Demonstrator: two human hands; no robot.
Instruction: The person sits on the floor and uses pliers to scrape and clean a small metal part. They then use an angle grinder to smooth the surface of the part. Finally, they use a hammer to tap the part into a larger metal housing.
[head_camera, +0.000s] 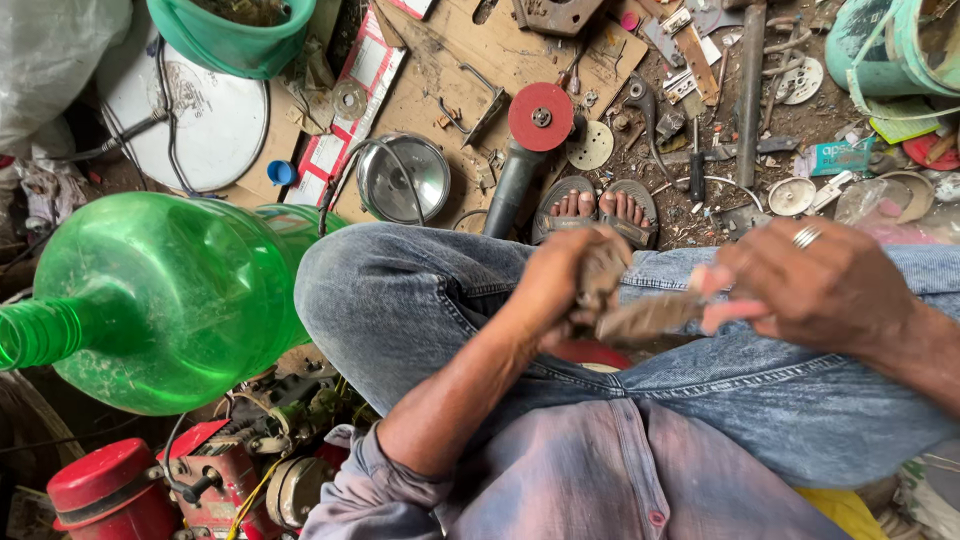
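Observation:
I sit with my jeans-clad knees (420, 300) up, looking down at my lap. My left hand (560, 285) is closed around a dirty grey-brown piece, perhaps a rag or a grimy part (600, 280), above my thighs. My right hand (810, 285), with a ring on one finger, pinches the other end of a flat, dusty brown strip (650, 315) that runs between both hands. The piece is blurred, so I cannot tell exactly what it is. My sandalled feet (595, 208) rest on the ground beyond my knees.
A large green plastic bottle (170, 300) lies at left beside my knee. An angle grinder with a red disc (530, 135), a shiny metal lid (405, 178), cardboard (470, 60), scattered tools and scrap cover the ground. A red engine part (110, 490) sits bottom left; a green tub (235, 35) stands top left.

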